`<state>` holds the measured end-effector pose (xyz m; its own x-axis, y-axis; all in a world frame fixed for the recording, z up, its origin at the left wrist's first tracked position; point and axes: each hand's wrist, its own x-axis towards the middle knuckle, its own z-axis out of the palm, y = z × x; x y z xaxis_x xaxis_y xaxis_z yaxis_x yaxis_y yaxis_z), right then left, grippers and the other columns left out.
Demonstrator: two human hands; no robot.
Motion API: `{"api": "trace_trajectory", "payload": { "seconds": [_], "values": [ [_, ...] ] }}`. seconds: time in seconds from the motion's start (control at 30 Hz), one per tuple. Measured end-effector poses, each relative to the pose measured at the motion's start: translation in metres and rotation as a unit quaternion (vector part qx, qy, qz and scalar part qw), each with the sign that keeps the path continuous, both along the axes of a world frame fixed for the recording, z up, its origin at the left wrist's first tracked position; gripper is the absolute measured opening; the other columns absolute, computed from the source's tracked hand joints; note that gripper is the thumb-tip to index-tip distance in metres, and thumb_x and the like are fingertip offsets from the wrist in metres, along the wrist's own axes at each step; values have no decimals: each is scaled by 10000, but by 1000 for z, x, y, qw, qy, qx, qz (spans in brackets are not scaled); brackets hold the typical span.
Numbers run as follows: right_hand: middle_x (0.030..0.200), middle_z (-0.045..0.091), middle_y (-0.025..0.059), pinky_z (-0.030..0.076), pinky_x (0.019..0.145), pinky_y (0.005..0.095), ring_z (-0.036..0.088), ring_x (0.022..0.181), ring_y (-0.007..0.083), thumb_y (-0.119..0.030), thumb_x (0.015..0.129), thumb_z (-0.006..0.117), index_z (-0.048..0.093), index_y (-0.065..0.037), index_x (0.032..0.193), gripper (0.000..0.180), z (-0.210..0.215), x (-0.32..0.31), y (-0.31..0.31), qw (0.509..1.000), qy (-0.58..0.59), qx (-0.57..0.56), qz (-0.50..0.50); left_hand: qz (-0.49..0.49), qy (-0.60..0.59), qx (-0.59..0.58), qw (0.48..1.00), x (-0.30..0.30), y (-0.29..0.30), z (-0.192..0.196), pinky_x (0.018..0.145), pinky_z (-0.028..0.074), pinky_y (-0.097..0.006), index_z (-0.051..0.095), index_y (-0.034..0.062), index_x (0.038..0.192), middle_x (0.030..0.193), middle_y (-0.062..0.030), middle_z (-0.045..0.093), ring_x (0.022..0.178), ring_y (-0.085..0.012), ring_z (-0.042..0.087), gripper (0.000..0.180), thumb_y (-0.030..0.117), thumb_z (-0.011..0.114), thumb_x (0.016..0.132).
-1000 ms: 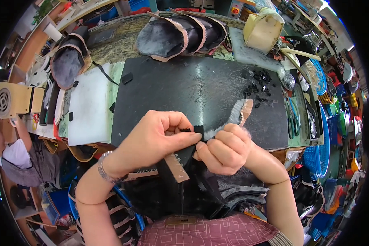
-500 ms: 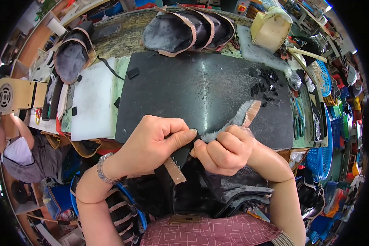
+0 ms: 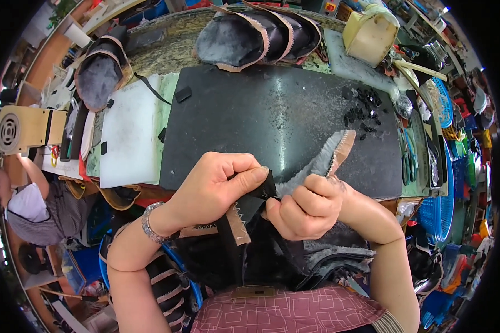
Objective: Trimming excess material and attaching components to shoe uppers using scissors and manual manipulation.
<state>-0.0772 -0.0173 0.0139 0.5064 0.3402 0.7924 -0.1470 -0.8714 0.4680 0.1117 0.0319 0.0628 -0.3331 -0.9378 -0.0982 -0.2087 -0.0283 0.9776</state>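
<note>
A black boot upper (image 3: 259, 247) with grey fur lining (image 3: 323, 160) and a tan, zigzag-stitched edge lies across my lap and rises over the near edge of the worktable. My left hand (image 3: 219, 186) is closed on its black edge, thumb pressed against the bent forefinger. Close by on the right, my right hand (image 3: 306, 208) is curled in a fist, gripping the same upper beside the fur. A fur-lined end with tan trim sticks up past the right knuckles. Whatever lies inside the right fingers is hidden.
Under the far work sits a black mat (image 3: 228, 122) with dark scraps (image 3: 366, 105) at its right. Stacked fur-lined uppers (image 3: 233, 41) stand behind it. Left are a white board (image 3: 130, 133) and another upper (image 3: 98, 83); scissors (image 3: 408, 158) lie right. A person (image 3: 39, 211) sits far left.
My hands have drawn slightly apart, and more of the black edge shows between them. My right hand still grips the upper. The whole view has shifted a little.
</note>
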Motion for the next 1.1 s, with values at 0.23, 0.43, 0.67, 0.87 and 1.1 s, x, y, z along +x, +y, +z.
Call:
{"api": "trace_trajectory", "payload": {
  "seconds": [0.23,0.43,0.67,0.87,1.1],
  "values": [
    [821,438,7,337,558,275,432,663,142,-143,679,657,601,-83,856,195,-2,-3,0,1000,-12,8,-10,-19,28,50,998,-2,-3,3,497,285,-214,526,-9,698,605,74,388,603,-15,324,280,168,532,914],
    [835,541,16,415,654,298,527,768,168,-205,581,550,590,-105,797,241,29,-3,0,999,7,48,-15,1,-65,-50,997,-4,-8,13,485,322,-227,531,-12,703,572,4,414,584,-19,364,202,117,598,844],
    [689,544,-13,349,523,281,484,562,134,-102,620,709,610,-88,785,193,52,-42,14,953,80,272,-105,293,151,-151,932,11,-32,14,686,460,-225,545,-21,1001,884,-4,557,817,-94,556,189,129,458,927],
    [1252,411,45,427,850,275,492,923,122,90,692,662,278,-47,1335,761,32,-48,-13,660,-59,749,18,153,65,-79,983,-34,55,-46,989,402,-402,401,-39,1252,1316,-130,397,1193,-258,432,508,-113,512,762],
    [1115,521,157,425,861,419,517,918,318,-62,691,683,238,-133,1375,819,42,-43,-19,690,-16,723,29,132,244,58,959,-44,88,-65,1034,332,-451,260,-67,1311,1344,-187,362,1220,-313,409,395,67,316,944]
  ]
}}
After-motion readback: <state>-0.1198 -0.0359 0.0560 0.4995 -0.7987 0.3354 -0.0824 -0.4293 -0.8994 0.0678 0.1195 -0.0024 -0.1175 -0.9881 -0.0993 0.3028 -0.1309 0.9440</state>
